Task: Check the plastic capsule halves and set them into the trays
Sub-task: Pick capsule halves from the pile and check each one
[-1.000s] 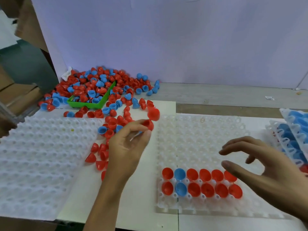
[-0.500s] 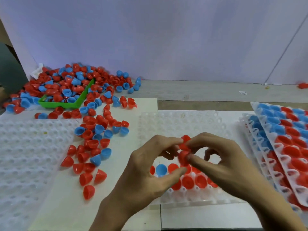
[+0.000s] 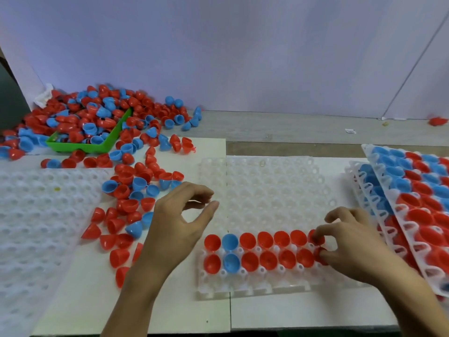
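A clear white tray [image 3: 269,188] lies in front of me, its two nearest rows filled with red halves and two blue ones [image 3: 229,242]. My right hand [image 3: 349,242] is at the right end of those rows, its fingertips pinching two red capsule halves [image 3: 318,240] that sit in or just over the tray's pockets. My left hand [image 3: 182,222] hovers over the tray's left edge with thumb and fingers loosely curled and nothing between them. Loose red and blue halves [image 3: 131,200] lie scattered just left of that hand.
A green bin [image 3: 97,147] sits in a big heap of halves at the back left. An empty white tray [image 3: 36,215] lies at the left. Stacked trays filled with red and blue halves [image 3: 418,190] lean at the right. A wall stands close behind.
The hands were together over the tray passing red halves. Now they are apart: the right has gone to the rows' right end with the halves, and the left has drawn back empty.
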